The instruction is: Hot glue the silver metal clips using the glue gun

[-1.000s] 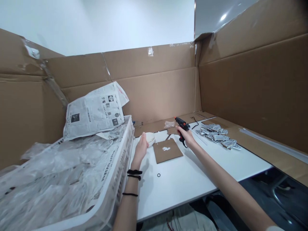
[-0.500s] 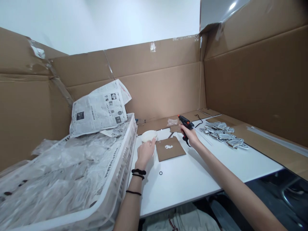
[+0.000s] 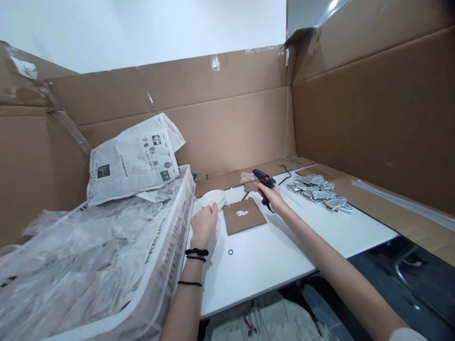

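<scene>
White round dish [image 3: 213,197], no longer tilted — seemingly steadier — beside a brown cardboard square [image 3: 246,222]; left hand [image 3: 204,220] at the dish's rim, pinch unclear; right hand [image 3: 271,196] clasps a black, orange-tipped glue gun [image 3: 264,178].

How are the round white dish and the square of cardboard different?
The dish is white; the cardboard square is brown. The dish is round, the cardboard square four-cornered. The left hand is at the dish's edge, while no hand is on the cardboard square. They are side by side.
</scene>
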`<state>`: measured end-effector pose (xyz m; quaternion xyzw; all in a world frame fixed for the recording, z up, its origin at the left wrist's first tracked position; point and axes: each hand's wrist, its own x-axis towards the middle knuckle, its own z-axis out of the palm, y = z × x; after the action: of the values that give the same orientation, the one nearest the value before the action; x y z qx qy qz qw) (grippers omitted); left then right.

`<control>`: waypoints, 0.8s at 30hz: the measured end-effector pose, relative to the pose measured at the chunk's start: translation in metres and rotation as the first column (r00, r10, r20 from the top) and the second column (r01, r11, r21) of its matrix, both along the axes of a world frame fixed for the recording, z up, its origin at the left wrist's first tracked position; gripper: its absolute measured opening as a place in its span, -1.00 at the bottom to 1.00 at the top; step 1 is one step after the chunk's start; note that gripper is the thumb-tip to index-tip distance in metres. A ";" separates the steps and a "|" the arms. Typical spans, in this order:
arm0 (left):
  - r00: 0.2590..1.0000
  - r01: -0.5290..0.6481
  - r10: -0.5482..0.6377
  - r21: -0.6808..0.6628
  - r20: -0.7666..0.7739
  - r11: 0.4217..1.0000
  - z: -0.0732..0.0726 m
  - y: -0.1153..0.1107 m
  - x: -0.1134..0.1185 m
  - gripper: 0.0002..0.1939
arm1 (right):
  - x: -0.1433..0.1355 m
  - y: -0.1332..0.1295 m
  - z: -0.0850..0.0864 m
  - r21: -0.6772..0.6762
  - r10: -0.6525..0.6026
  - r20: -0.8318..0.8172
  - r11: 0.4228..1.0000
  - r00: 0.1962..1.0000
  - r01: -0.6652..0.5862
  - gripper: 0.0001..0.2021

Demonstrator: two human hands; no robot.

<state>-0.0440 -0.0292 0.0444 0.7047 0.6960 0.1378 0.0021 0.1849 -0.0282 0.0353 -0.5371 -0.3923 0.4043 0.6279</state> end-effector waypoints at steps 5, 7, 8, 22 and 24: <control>0.994 0.059 -0.054 -0.055 0.090 0.997 0.003 0.004 -0.005 -0.47 | 0.001 0.002 0.000 0.021 0.021 -0.007 1.000 1.000 -0.020 -0.70; 0.940 0.203 -0.136 -0.192 0.312 0.960 0.005 0.004 -0.007 -0.46 | 0.002 0.003 -0.001 0.030 0.015 -0.009 0.999 1.000 -0.015 -0.70; 0.865 0.345 -0.194 -0.267 0.463 0.900 0.006 0.003 -0.008 -0.45 | 0.002 0.004 -0.002 0.031 0.004 -0.008 1.000 1.000 -0.004 -0.70; -0.132 0.566 -0.143 0.193 0.981 0.801 0.034 -0.014 -0.001 -0.30 | 0.006 0.005 -0.007 -0.045 -0.020 0.012 0.999 1.000 0.021 -0.70; -0.110 0.535 -0.161 0.195 0.981 0.822 0.035 -0.014 -0.001 -0.29 | 0.004 0.005 -0.008 -0.085 0.018 0.072 0.996 0.997 -0.011 -0.69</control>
<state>-0.0448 -0.0431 0.0792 0.5497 0.2843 0.4864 0.6168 0.1887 -0.0232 0.0274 -0.5745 -0.4013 0.4053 0.5871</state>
